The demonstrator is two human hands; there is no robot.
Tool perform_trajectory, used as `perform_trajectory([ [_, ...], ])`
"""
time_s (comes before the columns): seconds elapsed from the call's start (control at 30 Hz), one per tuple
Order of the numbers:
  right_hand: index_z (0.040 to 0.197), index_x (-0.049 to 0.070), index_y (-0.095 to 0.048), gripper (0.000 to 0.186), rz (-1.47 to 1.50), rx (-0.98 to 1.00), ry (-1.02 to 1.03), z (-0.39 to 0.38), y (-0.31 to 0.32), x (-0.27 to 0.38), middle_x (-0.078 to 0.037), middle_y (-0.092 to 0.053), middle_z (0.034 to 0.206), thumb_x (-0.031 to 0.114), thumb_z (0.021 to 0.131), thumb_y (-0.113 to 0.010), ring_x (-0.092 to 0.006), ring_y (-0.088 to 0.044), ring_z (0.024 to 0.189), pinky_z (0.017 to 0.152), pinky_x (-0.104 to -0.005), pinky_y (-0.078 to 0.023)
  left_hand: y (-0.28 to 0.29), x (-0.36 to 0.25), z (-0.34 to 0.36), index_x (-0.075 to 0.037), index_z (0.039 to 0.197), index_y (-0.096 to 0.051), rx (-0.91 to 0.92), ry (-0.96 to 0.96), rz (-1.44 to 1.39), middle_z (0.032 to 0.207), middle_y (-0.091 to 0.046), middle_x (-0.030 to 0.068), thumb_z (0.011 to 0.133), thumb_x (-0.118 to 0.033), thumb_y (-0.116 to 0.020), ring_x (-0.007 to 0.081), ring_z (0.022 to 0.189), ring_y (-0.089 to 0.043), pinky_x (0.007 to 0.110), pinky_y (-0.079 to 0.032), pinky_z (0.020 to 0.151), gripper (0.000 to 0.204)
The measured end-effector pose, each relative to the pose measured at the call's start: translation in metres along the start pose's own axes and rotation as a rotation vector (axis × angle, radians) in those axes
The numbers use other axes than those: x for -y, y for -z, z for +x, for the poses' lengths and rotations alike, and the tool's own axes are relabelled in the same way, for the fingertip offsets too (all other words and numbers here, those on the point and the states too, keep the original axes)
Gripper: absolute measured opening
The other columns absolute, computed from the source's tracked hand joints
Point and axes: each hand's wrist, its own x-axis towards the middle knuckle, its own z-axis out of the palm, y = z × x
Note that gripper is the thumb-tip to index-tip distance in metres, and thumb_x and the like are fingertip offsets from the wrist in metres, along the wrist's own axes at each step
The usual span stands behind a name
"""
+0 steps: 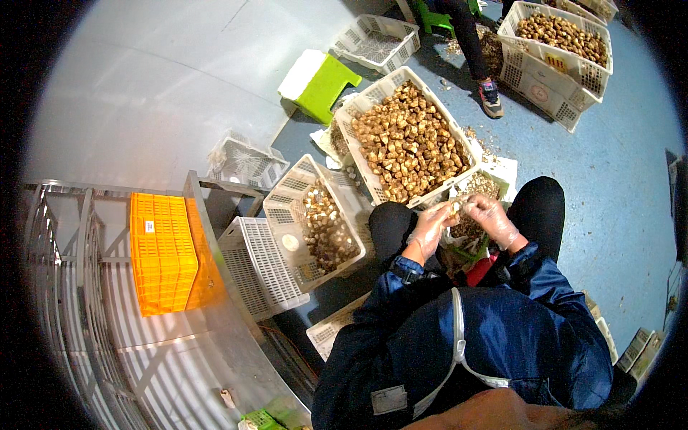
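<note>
Both of my hands wear clear plastic gloves and meet over my lap. Between the fingertips of my left hand (428, 228) is a small brown-and-white piece (454, 208) that looks like a mushroom. My right hand (491, 219) pinches at the same piece from the other side; whether it holds a small tool cannot be made out. Beneath them, between my knees, lies a heap of peelings and scraps (467, 231), partly hidden by the hands. Just beyond stands a white crate (349, 132) full of brown mushrooms (412, 143).
At my left a tilted white crate (281, 215) holds paler, trimmed pieces (326, 226), beside another white crate (251, 265). A metal rack carries an orange crate (161, 251). Farther off are a green stool (322, 89), stacked crates (548, 97) and another person's shoe (491, 99).
</note>
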Motion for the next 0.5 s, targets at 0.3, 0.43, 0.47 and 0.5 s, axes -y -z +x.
perform_trajectory([
  [0.3, 0.074, 0.005, -0.054, 0.022, 0.164, -0.092, 0.019, 0.0, 0.0, -0.035, 0.003, -0.058, 0.084, 0.015, 0.092, -0.062, -0.0053, -0.047, 0.077, 0.068, -0.0249, -0.043, -0.004, -0.001, 0.0, 0.003, 0.118, -0.058, -0.076, -0.03, 0.064, 0.098, -0.066, 0.0053, 0.096, -0.021, -0.059, 0.0146, 0.08, -0.066, 0.028, -0.056, 0.07, 0.033],
  [0.43, 0.075, 0.005, -0.053, 0.022, 0.013, -0.072, -0.074, 0.002, -0.001, -0.02, 0.003, -0.056, 0.082, 0.015, 0.091, -0.063, -0.0058, -0.046, 0.077, 0.067, -0.025, -0.042, -0.002, 0.001, 0.0, 0.003, 0.117, -0.06, -0.092, -0.07, 0.155, 0.098, -0.066, 0.0061, 0.095, -0.022, -0.059, 0.0139, 0.078, -0.066, 0.026, -0.056, 0.071, 0.033],
  [0.47, 0.075, 0.004, -0.053, 0.022, -0.055, -0.073, -0.155, 0.002, 0.002, -0.012, 0.001, -0.058, 0.085, 0.015, 0.091, -0.064, -0.0065, -0.047, 0.079, 0.068, -0.0256, -0.042, -0.002, 0.0, 0.0, 0.003, 0.117, -0.06, -0.101, -0.064, 0.144, 0.099, -0.066, 0.0061, 0.095, -0.022, -0.06, 0.0136, 0.078, -0.066, 0.026, -0.056, 0.071, 0.033],
  [0.5, 0.075, 0.003, -0.053, 0.022, 0.013, -0.051, -0.2, 0.002, 0.004, -0.005, -0.001, -0.059, 0.092, 0.014, 0.091, -0.064, -0.0082, -0.048, 0.084, 0.072, -0.0269, -0.043, -0.003, 0.0, -0.001, 0.004, 0.116, -0.06, -0.111, -0.058, 0.133, 0.099, -0.066, 0.0062, 0.095, -0.022, -0.06, 0.0134, 0.077, -0.066, 0.026, -0.056, 0.072, 0.033],
])
